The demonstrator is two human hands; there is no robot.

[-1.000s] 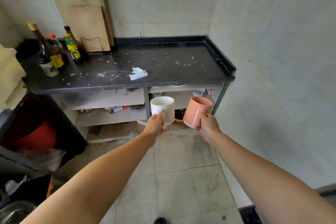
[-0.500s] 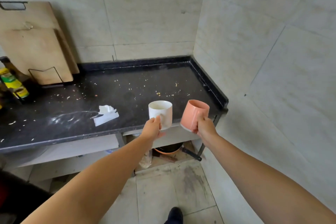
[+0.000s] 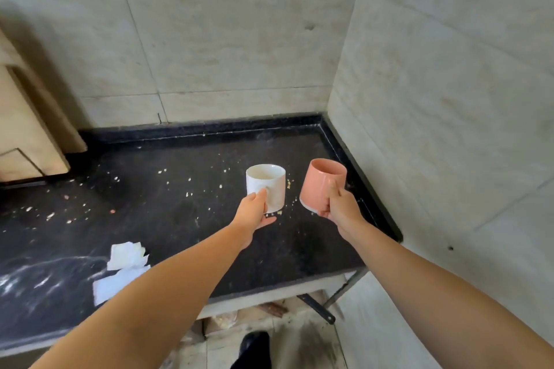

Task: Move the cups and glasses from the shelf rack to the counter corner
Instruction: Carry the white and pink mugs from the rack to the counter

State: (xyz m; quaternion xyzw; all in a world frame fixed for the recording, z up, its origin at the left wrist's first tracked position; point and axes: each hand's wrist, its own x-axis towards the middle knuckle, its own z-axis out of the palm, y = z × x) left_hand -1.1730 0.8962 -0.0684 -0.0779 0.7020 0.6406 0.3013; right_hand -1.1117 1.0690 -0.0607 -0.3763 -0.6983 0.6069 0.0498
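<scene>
My left hand [image 3: 254, 213] grips a white mug [image 3: 266, 186] by its handle and holds it upright above the black counter [image 3: 186, 219]. My right hand [image 3: 337, 207] grips a pink mug [image 3: 320, 181], tilted a little to the left, just right of the white one. Both mugs hang in the air over the counter's right part, near the corner [image 3: 317, 132] where the two tiled walls meet. The shelf rack below the counter is mostly hidden.
Crumpled white paper [image 3: 121, 263] lies on the counter's front left. Crumbs are scattered over the top. Wooden cutting boards [image 3: 27, 129] lean on the back wall at the left. A raised black rim [image 3: 359, 183] runs along the right wall. My shoe [image 3: 254, 347] shows on the floor.
Both mugs have risen from below the counter's front edge to above its top and moved toward the back right corner. The view has moved closer and to the right.
</scene>
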